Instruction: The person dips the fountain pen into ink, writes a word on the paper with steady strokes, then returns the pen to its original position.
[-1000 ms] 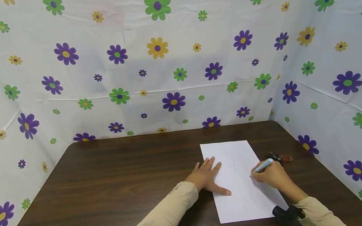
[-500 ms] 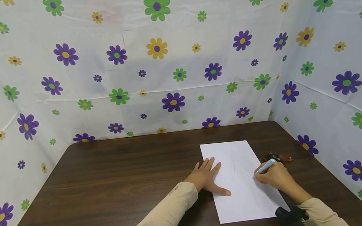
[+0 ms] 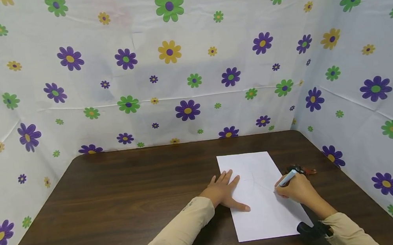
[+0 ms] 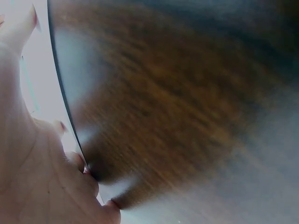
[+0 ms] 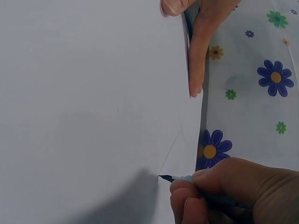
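Observation:
A white sheet of paper lies on the dark wooden table, with thin curved and straight lines drawn on its upper half. My left hand rests with spread fingers on the sheet's left edge; the left wrist view shows its palm side beside that edge. Between the thumb and fingers of my right hand is a light blue pen. The pen's dark tip meets the paper at the end of a thin line in the right wrist view.
Just behind my right hand lies a dark object with reddish-brown parts, partly hidden. A black device is strapped to the right wrist, over the sheet's lower right corner. Flower-printed cloth hangs around the wooden table.
The right hand and pen have shifted slightly right over the paper, and the slanting line reaches a little further right. The left hand stays in place on the sheet.

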Motion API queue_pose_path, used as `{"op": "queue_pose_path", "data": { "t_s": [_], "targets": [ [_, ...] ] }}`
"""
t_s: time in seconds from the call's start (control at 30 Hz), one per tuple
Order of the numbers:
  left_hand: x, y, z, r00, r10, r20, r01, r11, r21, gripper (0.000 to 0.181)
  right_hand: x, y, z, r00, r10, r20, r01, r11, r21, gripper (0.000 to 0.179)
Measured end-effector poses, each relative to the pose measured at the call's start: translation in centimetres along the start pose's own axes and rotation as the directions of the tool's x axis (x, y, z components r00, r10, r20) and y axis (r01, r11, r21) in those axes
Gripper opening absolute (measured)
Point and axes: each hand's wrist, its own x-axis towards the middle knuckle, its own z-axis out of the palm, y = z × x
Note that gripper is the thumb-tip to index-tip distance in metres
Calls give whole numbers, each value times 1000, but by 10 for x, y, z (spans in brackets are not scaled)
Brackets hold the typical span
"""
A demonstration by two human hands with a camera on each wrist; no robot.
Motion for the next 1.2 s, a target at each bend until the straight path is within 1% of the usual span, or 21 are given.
{"op": "queue_pose_path", "data": {
  "t_s": [0.1, 0.2, 0.3, 0.37, 0.47, 0.6, 0.7, 0.83, 0.9, 0.97, 1.1, 1.2],
  "targets": [
    [0, 0, 0, 1000, -4, -3, 4, 1000, 2, 109, 1, 0, 0, 1000, 6, 7, -6, 1000, 7, 3],
    [0, 0, 1, 1000, -3, -5, 3, 1000, 3, 109, 1, 0, -1, 1000, 2, -4, -2, 1000, 25, 5],
    [1, 0, 2, 1000, -1, -7, 1, 1000, 5, 108, 2, 1, 0, 999, 1, -34, 1, 997, 71, 10],
    [1, 1, 3, 1000, 0, -7, 1, 1000, 9, 108, 4, 1, 1, 998, 1, -62, 6, 993, 120, 14],
    [0, 2, 4, 1000, -1, -11, 1, 1000, 10, 108, 9, 0, 1, 993, -27, -114, 47, 985, 168, 18],
    [0, 3, 3, 1000, -3, -7, 3, 1000, 5, 108, 16, -2, 0, 981, -63, -185, 100, 975, 196, 21],
    [1, 2, 4, 1000, -13, 8, 13, 1000, 10, 108, 21, -1, -1, 975, -70, -213, 119, 967, 226, 22],
    [7, -2, 9, 1000, -15, 3, 15, 999, 39, 109, 29, 6, -2, 968, -79, -240, 144, 952, 268, 23],
    [9, -4, 11, 1000, -13, 2, 13, 998, 58, 109, 32, 11, -3, 962, -90, -257, 161, 950, 268, 22],
    [7, -2, 9, 1000, -12, -6, 12, 998, 54, 109, 34, 17, -6, 957, -106, -271, 178, 950, 258, 22],
    [1, 1, 3, 1000, -11, -8, 11, 999, 47, 108, 36, 32, -14, 941, -140, -309, 208, 958, 198, 20],
    [-3, 2, 0, 1000, -7, -18, 8, 999, 47, 107, 36, 43, -21, 923, -188, -336, 243, 961, 130, 23]
  ]
}}
